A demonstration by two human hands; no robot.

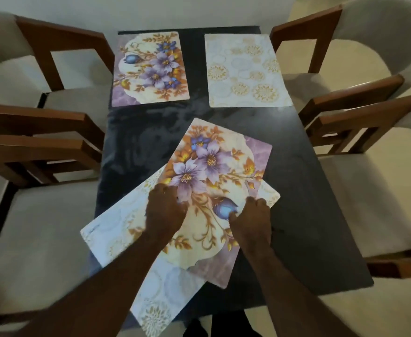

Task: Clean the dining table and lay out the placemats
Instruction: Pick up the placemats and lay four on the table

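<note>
Placemats, four of them, lie on the dark worktop [309, 215], which has wooden chairs [41, 227] with pale seats along both long sides. At the far end, the far floral placemat [149, 69] on the left and the far pale placemat [245, 71] on the right lie flat side by side. Their long axes run away from the person, and a strip of bare worktop shows between them. Closer in, the near floral placemat [214, 161] lies on top of the near pale placemat [117, 229]. The floral one's long axis points away from the person, its far end leaning to the right and its blue bud toward the near end. The pale one beneath is turned further, its long axis running from near left to far right; its near corner hangs past the worktop's edge and its right corner peeks out beyond the floral mat. The left hand [165, 212] has its fingers curled at the near floral placemat's left long edge, gripping it. The right hand [254, 220] grips the right long edge, thumb pressed on top beside the bud.
</note>
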